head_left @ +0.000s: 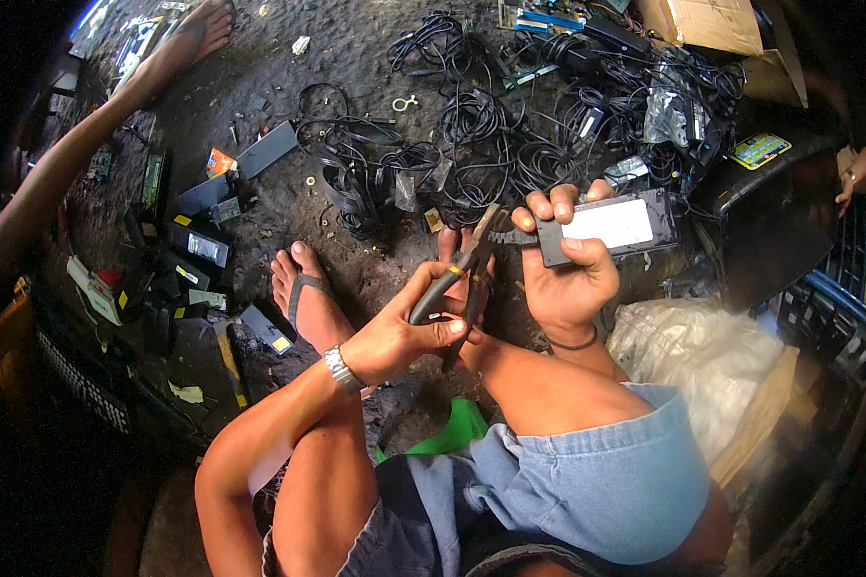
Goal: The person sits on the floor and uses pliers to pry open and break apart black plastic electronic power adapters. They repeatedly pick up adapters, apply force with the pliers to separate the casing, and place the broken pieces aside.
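My left hand point(399, 327), with a metal watch on its wrist, is closed around the dark handles of a pair of pliers point(445, 288). The jaws point up and away from me, beside the ribbed black cord sleeve point(512, 237) at the adapter's left end. I cannot tell whether the jaws grip the sleeve or only touch it. In my right hand point(575, 279) is a black power adapter point(659, 223) with a white label facing up. The fingers wrap over its far edge, and the thumb presses on its near side.
Tangled black cables point(476, 115) cover the ground ahead. Dark battery packs point(202, 245) lie at the left, near another person's leg point(87, 159). A cardboard box point(707, 24) stands at the far right, and a white plastic sack point(678, 351) sits by my right knee.
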### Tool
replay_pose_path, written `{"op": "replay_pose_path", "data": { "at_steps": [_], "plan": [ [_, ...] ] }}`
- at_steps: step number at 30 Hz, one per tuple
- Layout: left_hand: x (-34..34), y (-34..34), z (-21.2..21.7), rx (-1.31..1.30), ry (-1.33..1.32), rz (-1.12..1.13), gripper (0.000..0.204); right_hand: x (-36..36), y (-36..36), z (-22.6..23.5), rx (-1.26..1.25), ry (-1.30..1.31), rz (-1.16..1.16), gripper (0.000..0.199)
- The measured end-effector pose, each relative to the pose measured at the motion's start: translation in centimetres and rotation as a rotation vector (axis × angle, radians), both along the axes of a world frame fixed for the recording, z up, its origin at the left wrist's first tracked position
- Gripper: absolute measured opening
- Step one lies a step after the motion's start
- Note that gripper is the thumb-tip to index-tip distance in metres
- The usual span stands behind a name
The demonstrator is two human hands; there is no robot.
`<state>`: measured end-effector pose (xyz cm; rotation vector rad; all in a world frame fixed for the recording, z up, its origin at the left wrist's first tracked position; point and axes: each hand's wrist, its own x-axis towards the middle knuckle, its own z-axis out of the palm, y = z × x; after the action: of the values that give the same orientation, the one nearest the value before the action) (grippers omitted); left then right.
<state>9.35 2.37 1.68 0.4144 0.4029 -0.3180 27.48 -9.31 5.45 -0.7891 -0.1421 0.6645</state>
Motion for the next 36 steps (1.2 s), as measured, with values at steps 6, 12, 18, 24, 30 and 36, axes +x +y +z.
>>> {"op": "replay_pose_path", "data": {
  "at_steps": [6, 12, 18, 24, 30, 36],
  "plan": [
    [-0.5, 0.0, -0.5, 0.189, 0.033, -0.235, 0.029, -0.4, -0.2, -0.5, 0.019, 0.004, 0.057, 0.054],
    [-0.5, -1.8, -2.5, 0.82, 0.049, -0.04, 0.023, -0.6, 1.6, -0.1, 0.03, -0.118, 0.022, 0.051],
    [-1.6, 1.2, -5.6, 1.519, -0.173, 0.037, 0.031, 1.4, 0.4, -1.2, -0.204, -0.17, -0.265, 0.03],
    [-8.1, 5.5, -6.4, 2.093, -0.056, -0.729, 0.039, 1.6, -0.8, -0.2, -0.441, -0.311, 0.102, 0.049],
    [-7.7, 5.6, -2.1, 1.722, -0.048, -0.275, 0.065, -2.0, 1.9, -1.1, -0.839, -0.584, 0.604, 0.068],
    [-5.5, 5.1, -1.5, 0.464, 0.46, 0.536, 0.038, -5.0, 3.8, -3.9, -0.258, -0.896, 0.931, 0.07]
  ]
}}
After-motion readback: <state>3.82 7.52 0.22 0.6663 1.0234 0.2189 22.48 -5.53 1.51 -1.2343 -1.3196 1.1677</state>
